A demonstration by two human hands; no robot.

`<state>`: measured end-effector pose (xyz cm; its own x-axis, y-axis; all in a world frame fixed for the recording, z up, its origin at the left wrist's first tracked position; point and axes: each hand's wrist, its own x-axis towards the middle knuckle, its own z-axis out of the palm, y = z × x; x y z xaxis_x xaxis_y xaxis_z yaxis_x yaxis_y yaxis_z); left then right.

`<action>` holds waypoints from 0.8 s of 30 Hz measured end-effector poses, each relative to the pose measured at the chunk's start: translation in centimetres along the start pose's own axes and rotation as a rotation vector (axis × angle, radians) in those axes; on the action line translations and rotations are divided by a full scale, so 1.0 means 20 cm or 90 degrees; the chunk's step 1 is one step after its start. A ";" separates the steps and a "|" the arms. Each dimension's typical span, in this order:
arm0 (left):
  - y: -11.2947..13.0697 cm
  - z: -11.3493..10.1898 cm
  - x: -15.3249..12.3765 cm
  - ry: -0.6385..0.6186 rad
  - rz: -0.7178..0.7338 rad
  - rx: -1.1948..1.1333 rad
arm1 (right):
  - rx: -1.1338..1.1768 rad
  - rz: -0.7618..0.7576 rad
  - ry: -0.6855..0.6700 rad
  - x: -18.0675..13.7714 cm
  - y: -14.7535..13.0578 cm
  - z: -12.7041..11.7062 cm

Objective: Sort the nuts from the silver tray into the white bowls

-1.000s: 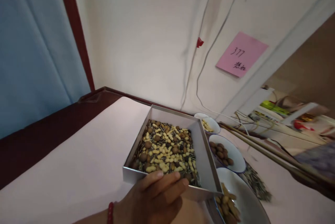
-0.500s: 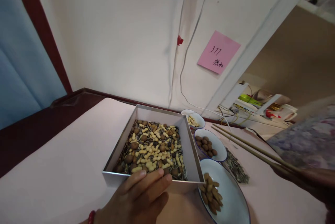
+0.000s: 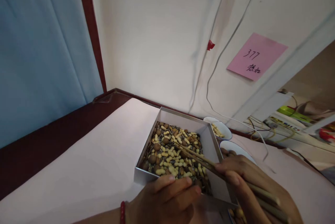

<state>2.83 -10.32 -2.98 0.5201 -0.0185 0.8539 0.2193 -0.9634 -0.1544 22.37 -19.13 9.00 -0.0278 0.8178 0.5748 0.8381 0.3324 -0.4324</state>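
A silver-edged box (image 3: 148,174) holds a mix of shelled-in peanuts (image 3: 171,154), round brown nuts (image 3: 152,159) and striped seeds. My left hand (image 3: 167,199) lies at the box's near wall, fingers hooked over the rim and the thumb side low and partly hidden. A pair of wooden chopsticks (image 3: 202,161) is gripped in my right hand (image 3: 258,185), which is over the box's right side. Their tips reach down among the nuts near the middle; I cannot tell whether a nut is between them.
Beyond the box's right wall stand a white bowl (image 3: 226,129) of peanuts and another bowl (image 3: 243,149) with brown nuts, partly behind my right hand. Almond-like nuts (image 3: 238,213) show at the bottom edge. A cable (image 3: 246,123) hangs down the wall (image 3: 146,42).
My right hand has brought the chopsticks left from beside the bowls into the box. The view has turned left, so the box appears farther right. My left hand stays at the rim.
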 end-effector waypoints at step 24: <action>0.00 -0.08 0.03 -0.113 -0.013 0.030 | 0.050 -0.070 -0.119 0.07 0.02 0.17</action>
<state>1.86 -10.82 -1.79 0.6520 0.0520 0.7564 0.2667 -0.9496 -0.1646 20.79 -16.27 7.23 -0.2235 0.8448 0.4861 0.7798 0.4542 -0.4309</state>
